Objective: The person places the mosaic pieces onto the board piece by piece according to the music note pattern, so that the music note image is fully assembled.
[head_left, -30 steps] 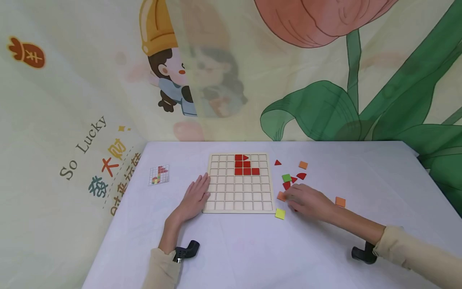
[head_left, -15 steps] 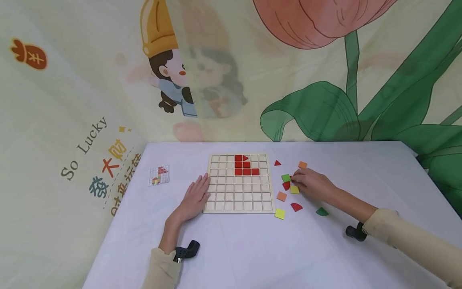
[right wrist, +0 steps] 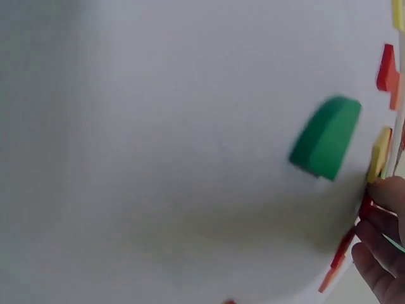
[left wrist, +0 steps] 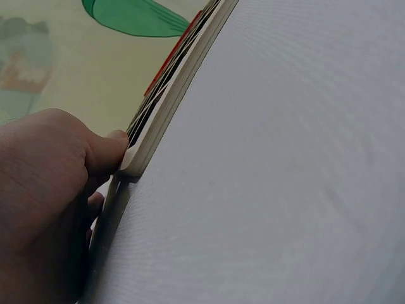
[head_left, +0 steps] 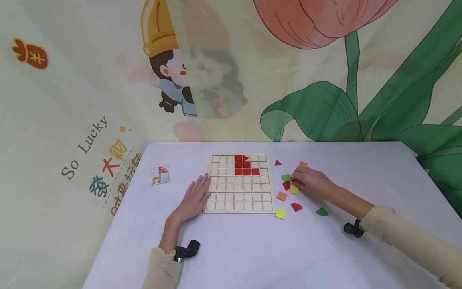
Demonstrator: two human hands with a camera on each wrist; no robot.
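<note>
My left hand (head_left: pixel 195 196) rests with extended fingers on the left edge of a wooden grid board (head_left: pixel 239 196); in the left wrist view its thumb (left wrist: pixel 111 151) touches the board's corner. Red tiles (head_left: pixel 238 164), mostly squares plus a triangle, fill cells in the board's upper part. To the right of the board, my right hand (head_left: pixel 311 181) pinches a small red triangle tile (right wrist: pixel 366 206), largely covered by the fingertips. Close by those fingertips are a green square (head_left: pixel 286 178), a red piece (head_left: pixel 286 186) and a yellow square (head_left: pixel 294 190).
A printed pattern card (head_left: pixel 159 175) lies left of the board. Scattered right of it are a red triangle (head_left: pixel 277 163), orange squares (head_left: pixel 282 196), a yellow square (head_left: pixel 280 214), a red quarter-circle (head_left: pixel 296 207) and a green quarter-circle (head_left: pixel 322 211). A patterned cloth hangs behind the table.
My right hand has moved up and slightly right among the loose tiles, uncovering a yellow square and the red and green quarter-circles. The left hand and board stay put.
</note>
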